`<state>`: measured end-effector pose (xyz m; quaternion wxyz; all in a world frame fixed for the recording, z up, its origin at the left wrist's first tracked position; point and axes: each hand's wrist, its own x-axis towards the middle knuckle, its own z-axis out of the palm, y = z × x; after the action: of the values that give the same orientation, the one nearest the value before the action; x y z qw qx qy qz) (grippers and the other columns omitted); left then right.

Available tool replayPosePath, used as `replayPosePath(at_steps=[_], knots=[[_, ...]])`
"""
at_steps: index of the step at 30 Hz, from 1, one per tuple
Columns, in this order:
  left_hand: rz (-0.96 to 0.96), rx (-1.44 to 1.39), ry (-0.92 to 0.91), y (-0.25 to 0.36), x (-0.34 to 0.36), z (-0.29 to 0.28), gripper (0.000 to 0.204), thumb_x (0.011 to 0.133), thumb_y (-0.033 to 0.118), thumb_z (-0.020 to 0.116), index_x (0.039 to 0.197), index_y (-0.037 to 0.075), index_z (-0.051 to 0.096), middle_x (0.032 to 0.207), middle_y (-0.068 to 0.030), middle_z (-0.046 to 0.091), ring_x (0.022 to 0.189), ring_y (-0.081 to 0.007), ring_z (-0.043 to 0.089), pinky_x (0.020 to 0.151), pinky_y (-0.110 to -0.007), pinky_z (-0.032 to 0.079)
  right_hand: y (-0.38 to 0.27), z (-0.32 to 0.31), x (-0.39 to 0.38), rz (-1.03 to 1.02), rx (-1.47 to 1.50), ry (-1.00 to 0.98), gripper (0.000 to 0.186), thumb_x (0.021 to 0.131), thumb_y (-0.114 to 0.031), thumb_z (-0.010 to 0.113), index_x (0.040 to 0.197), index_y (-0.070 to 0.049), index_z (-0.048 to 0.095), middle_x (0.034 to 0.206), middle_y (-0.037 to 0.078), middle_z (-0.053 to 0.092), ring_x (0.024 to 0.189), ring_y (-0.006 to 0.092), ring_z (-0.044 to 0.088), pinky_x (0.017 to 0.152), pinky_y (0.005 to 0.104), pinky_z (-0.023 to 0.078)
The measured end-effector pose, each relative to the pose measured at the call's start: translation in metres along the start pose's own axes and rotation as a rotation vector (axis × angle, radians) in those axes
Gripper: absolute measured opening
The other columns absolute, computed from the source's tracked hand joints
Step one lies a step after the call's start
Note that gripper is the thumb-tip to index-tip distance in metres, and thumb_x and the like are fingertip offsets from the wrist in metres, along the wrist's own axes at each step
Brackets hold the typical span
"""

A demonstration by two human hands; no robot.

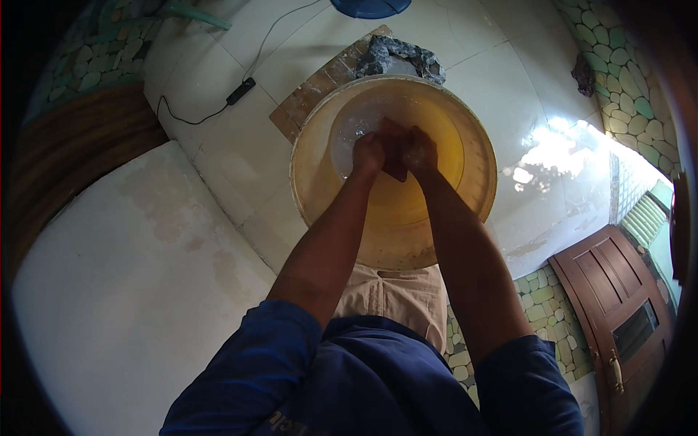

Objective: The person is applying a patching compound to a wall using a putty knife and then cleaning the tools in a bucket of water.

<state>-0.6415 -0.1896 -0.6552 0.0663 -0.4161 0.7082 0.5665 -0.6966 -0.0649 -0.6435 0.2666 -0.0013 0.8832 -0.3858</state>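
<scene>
Reddish-brown piece, prob. cloth, is inside the round tub, btwn the left hand and right hand. Both hands look closed, gripping it from opp. sides; exact finger pos. hard to tell, too dim. Handling, my guess: soft, limp, not fragile; prob. wet, so slippery & a bit heavier than dry. Best hold: bunched folds, one fist per side, w/ firm squeeze.

Materials: tub looks like stained off-white plastic, thick round rim, yellow glow on R inner wall; bright specks on the L suggest liquid, depth unclear. Beyond: flat brown board, crumpled dark-grey bundle, smooth pale floor tiles.
</scene>
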Motion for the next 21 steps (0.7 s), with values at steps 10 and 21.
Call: replayPosePath(at_steps=[10,21], knots=[[-0.026,0.073,-0.126,0.021,-0.001,0.001,0.023,0.084,0.018,0.056,0.096,0.001,0.066,0.092,-0.0114,0.067,0.085,-0.0193,0.062,0.078,-0.032,0.047,0.012,0.000,0.000,0.133,-0.011,0.008,0.043,0.089,-0.042,0.045,0.090,-0.005,0.066,0.096,0.020,0.064,0.094,0.0373,0.060,0.084,0.0441,0.046],[0.011,0.194,-0.020,0.020,0.008,-0.008,0.023,0.082,0.021,0.058,0.094,0.005,0.068,0.091,-0.0165,0.068,0.087,-0.0239,0.065,0.079,-0.034,0.048,0.039,0.025,0.019,-0.016,0.482,-0.193,0.033,0.086,-0.030,0.052,0.096,-0.001,0.066,0.095,0.023,0.064,0.094,0.0346,0.062,0.083,0.0395,0.047]])
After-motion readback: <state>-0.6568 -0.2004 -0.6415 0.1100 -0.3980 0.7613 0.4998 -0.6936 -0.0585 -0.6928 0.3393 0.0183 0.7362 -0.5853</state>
